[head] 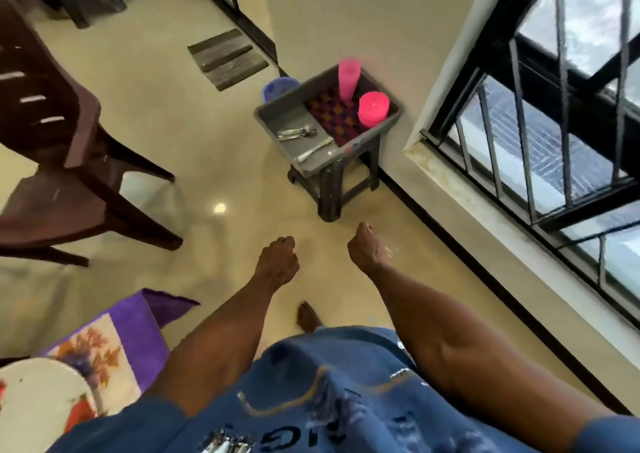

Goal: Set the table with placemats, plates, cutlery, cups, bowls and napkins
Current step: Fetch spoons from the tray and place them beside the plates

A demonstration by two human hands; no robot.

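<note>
Cutlery (297,133) lies in a grey tub (277,113) ahead of us, in the bare left part of its floor: a small bunch of spoons or forks, we cannot tell which through the blur, and just nearer us a single piece (313,150) lying slantwise. The right part of the tub is lined with a chequered mat (334,116) in purple and orange. On that mat stands a tall pink stack of cups (348,78), upright at the far side, and just beside it a low pink stack of bowls (373,108), mouth down as far as we can see. The tub sits on a dark stool (332,189) against the wall, below the barred window (554,106). A blue basket (277,87) shows behind the tub on the floor.

We hold both arms out low over the floor, well short of the stool. Our left hand (277,260) is clenched and holds nothing; our right hand (365,246) is likewise curled into a fist, empty.

At lower left, the table corner carries a purple flowered placemat (114,345) with a white plate (41,397) on it. A brown chair (55,134) stands to the left, and a striped doormat (227,58) lies by the far door
</note>
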